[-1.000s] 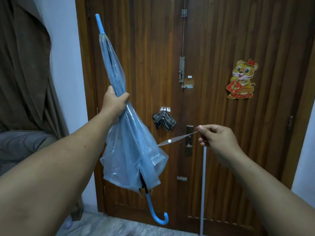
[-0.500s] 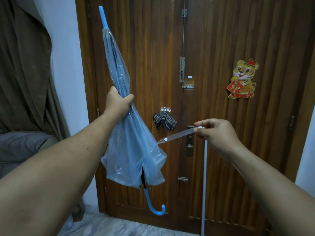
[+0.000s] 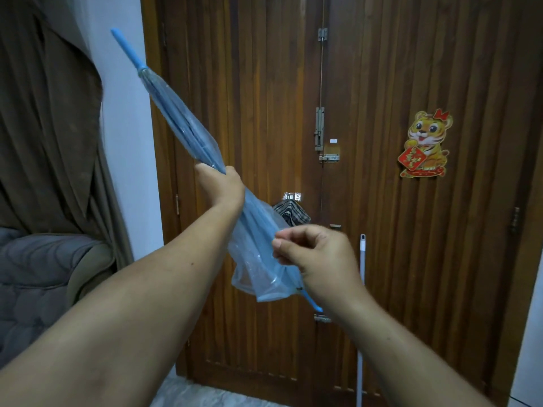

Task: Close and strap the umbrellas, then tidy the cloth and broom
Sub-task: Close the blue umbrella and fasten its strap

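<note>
A closed light-blue transparent umbrella (image 3: 182, 121) slants from upper left to lower right in front of the door. My left hand (image 3: 221, 186) grips it round the middle of the folded canopy. My right hand (image 3: 317, 254) is against the loose lower canopy (image 3: 252, 268), its thumb and fingers pinched together; the strap itself is hidden by the hand. The blue handle (image 3: 313, 304) pokes out below my right wrist. A checked cloth (image 3: 292, 214) hangs on a hook on the door. A white broom pole (image 3: 362, 304) leans upright against the door.
Brown wooden double doors (image 3: 411, 259) with bolts and a tiger sticker (image 3: 424, 145) fill the view ahead. A brown curtain (image 3: 50, 113) and a grey padded seat (image 3: 38, 277) are at the left. Pale marble floor (image 3: 205, 395) shows below.
The umbrella has tilted from nearly upright to a slant, tip to the left. My right hand has come in from the right with the strap to the lower canopy.
</note>
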